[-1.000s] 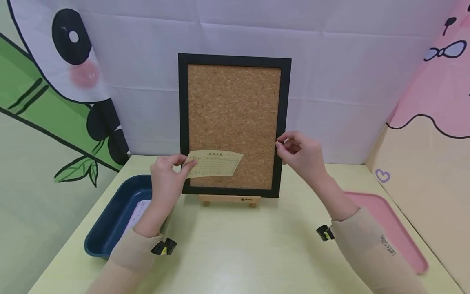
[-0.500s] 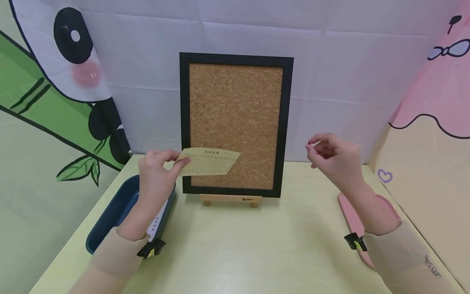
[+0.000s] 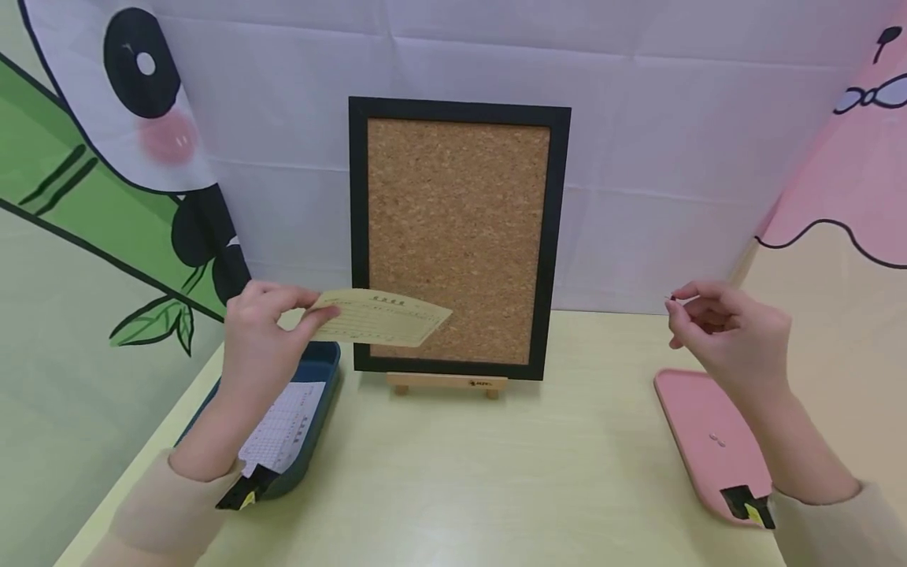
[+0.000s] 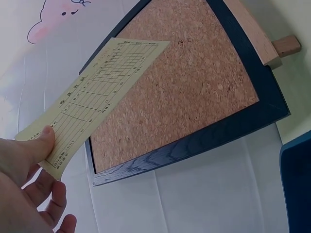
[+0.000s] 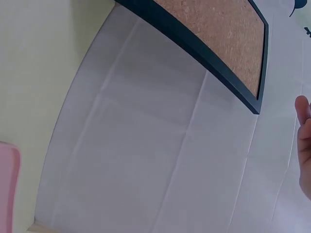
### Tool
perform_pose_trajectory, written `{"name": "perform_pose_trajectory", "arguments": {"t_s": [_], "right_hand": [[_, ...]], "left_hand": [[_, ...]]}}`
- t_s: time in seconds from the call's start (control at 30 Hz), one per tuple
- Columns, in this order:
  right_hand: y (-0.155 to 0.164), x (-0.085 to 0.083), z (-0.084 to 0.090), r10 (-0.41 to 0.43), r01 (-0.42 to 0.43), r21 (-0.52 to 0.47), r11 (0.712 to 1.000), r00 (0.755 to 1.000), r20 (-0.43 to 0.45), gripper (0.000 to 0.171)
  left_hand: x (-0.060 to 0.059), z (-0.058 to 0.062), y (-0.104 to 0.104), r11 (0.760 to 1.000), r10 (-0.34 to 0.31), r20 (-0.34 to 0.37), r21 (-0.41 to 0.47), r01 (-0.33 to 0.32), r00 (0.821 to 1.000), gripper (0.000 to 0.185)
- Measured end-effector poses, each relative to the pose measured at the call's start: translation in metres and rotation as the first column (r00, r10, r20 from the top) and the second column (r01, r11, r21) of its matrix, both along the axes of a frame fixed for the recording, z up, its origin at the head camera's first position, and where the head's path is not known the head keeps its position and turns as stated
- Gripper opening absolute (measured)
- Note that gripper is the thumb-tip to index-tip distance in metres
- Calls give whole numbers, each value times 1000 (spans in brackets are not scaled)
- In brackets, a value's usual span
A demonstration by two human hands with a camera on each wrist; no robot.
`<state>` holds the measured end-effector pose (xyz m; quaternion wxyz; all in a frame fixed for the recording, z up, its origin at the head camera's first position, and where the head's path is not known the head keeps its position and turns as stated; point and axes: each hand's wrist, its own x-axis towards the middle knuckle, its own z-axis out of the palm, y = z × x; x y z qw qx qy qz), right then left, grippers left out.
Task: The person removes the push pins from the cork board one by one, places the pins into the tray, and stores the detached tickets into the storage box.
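My left hand (image 3: 264,331) pinches a yellow printed receipt slip (image 3: 386,319) by its left end, thumb in front. In the left wrist view the slip (image 4: 95,99) shows ruled lines and spans part of the board, apparently held in front of it. The black-framed cork board (image 3: 457,236) stands upright on a small wooden easel (image 3: 446,382). Off to the right of the board, my right hand (image 3: 740,335) pinches a tiny thing that looks like a thumbtack (image 3: 670,298) between thumb and forefinger; the fingers mostly cover it. Only part of that hand (image 5: 304,145) shows in the right wrist view.
A dark blue tray (image 3: 315,449) with white printed papers (image 3: 286,425) stands at the left, partly behind my left forearm. On the right lies a pink tray (image 3: 683,409) holding a few tiny silvery pieces (image 3: 717,439). A white cloth backdrop (image 3: 638,142) hangs behind the board.
My right hand has moved right, away from the board's right edge to above the pink tray. My left hand has drawn the slip left and slightly down, uncovering more cork.
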<state>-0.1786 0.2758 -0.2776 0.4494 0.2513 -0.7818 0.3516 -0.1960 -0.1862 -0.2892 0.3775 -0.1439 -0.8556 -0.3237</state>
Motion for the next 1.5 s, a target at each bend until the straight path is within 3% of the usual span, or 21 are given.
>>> {"name": "perform_pose_trajectory", "arguments": {"t_s": [0.3, 0.57, 0.73, 0.83, 1.0, 1.2, 1.5], "right_hand": [[21, 16, -10, -29, 31, -73, 997, 999, 27, 14], [41, 28, -31, -47, 55, -106, 993, 996, 78, 14], [54, 29, -47, -35, 51, -141, 989, 993, 114, 16], [63, 30, -57, -74, 93, -126, 988, 986, 147, 17], [73, 35, -72, -159, 183, -96, 978, 964, 215, 19], [79, 41, -83, -275, 312, -69, 948, 906, 322, 18], [93, 43, -105, -317, 355, -15, 935, 850, 420, 18]], "left_hand": [[10, 0, -21, 999, 42, -20, -22, -42, 999, 24], [14, -4, -46, 998, 46, -104, -47, -51, 993, 25], [15, -5, -62, 993, 85, -100, -72, -92, 991, 25], [15, -6, -72, 989, 106, -95, -94, -115, 990, 26], [12, -12, -91, 983, 119, -64, -130, -126, 991, 23], [7, -21, -109, 978, 134, 28, -168, -127, 991, 20], [-2, -31, -133, 953, 149, 120, -284, -110, 982, 17]]}}
